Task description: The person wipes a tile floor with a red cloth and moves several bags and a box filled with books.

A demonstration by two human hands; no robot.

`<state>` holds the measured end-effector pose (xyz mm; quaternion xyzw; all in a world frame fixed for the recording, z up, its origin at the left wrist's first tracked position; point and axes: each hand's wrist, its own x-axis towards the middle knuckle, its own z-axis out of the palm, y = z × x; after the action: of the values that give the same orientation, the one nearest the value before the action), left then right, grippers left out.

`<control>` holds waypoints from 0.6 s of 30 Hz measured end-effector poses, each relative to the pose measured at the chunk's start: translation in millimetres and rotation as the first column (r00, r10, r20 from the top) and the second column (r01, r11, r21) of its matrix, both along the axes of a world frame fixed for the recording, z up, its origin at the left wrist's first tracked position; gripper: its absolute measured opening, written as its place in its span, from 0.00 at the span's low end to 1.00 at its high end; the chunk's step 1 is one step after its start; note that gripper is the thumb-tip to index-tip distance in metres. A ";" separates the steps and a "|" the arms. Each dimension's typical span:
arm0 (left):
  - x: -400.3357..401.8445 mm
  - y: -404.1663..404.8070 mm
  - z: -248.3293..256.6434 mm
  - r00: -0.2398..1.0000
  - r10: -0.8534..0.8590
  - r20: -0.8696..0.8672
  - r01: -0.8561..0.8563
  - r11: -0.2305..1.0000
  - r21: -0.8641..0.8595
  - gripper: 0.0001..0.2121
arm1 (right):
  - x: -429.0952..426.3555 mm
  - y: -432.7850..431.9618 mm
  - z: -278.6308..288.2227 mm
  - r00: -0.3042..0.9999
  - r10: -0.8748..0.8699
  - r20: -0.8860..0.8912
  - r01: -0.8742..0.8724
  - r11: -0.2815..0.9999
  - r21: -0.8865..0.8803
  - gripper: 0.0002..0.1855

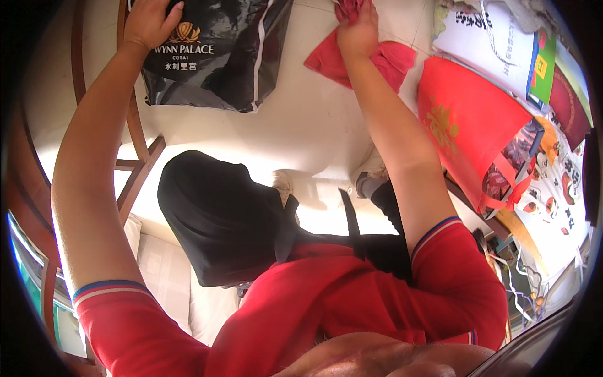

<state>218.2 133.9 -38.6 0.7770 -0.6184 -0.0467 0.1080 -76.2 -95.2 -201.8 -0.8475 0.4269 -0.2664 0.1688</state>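
Note:
My left hand (153,23) rests at the left edge of a glossy black shopping bag (212,52) that lies on the pale tiled floor and bears printed writing and a gold emblem. Its thumb is spread from the fingers, and the fingertips are cut off by the top edge of the view. At the top centre-right my right hand (359,30) is closed on a bunched red cloth (393,59). Part of the cloth spreads flat on the floor below and beside the wrist.
On the right stand a red gift bag (466,127) with a gold print and a white paper bag (490,47) with a rope handle. Wooden furniture legs (139,179) are at the left. My feet and black-clad legs (212,217) are below.

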 end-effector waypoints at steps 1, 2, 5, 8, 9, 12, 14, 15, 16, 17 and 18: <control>0.5 -1.4 -0.5 1.000 -0.019 -0.018 0.019 1.000 -0.017 0.30 | -10.2 -11.7 -5.8 0.998 -0.053 0.027 0.052 0.998 0.045 0.20; -2.7 -5.7 0.6 0.999 0.003 -0.033 -0.004 1.000 -0.008 0.30 | -22.7 -23.3 -11.8 0.993 -0.112 0.043 0.108 0.990 0.094 0.19; -4.1 0.1 2.9 0.999 0.035 0.004 -0.035 0.998 0.053 0.31 | -18.5 -38.7 6.4 0.897 -0.378 0.228 0.226 0.837 0.499 0.15; -1.4 3.9 -3.7 1.000 0.014 0.004 -0.014 1.000 0.027 0.31 | 16.4 -41.2 20.0 0.972 -0.225 0.061 0.176 0.880 0.441 0.15; -0.3 5.7 -4.4 1.000 0.006 0.004 -0.006 1.000 0.013 0.31 | 29.7 -35.1 24.3 0.990 -0.130 -0.044 0.137 0.902 0.410 0.16; 1.3 -10.9 -3.6 1.000 -0.012 -0.003 0.012 1.000 0.021 0.31 | 56.1 -47.6 -44.2 0.984 0.109 -0.143 -0.071 0.966 0.250 0.17; 1.2 -11.4 -4.3 1.000 0.003 -0.015 -0.003 1.000 0.023 0.32 | 60.1 -40.8 -45.5 0.968 0.140 -0.210 -0.108 0.981 0.161 0.15; -0.1 -3.7 -4.6 0.999 0.023 -0.024 -0.022 0.999 0.035 0.32 | 59.0 -35.3 -32.3 0.951 0.237 -0.200 -0.180 0.947 0.267 0.15; -1.2 -0.1 -2.7 0.999 0.040 -0.007 -0.040 0.998 0.050 0.32 | 50.4 -32.9 -20.8 0.929 0.319 -0.187 -0.237 0.902 0.361 0.15; -4.7 5.6 -5.8 0.999 0.037 -0.026 -0.035 0.998 0.057 0.32 | 35.8 -18.5 -19.2 0.933 0.310 -0.181 -0.265 0.935 0.236 0.15; -1.4 2.1 -4.6 0.999 0.022 -0.025 -0.021 0.999 0.043 0.31 | 25.8 -7.4 -20.4 0.944 0.289 -0.161 -0.279 0.957 0.082 0.18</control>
<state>216.7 136.1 -43.2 0.7849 -0.6076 -0.0689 0.0997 -50.4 -102.6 -222.3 -0.9147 0.3207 -0.1530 0.1927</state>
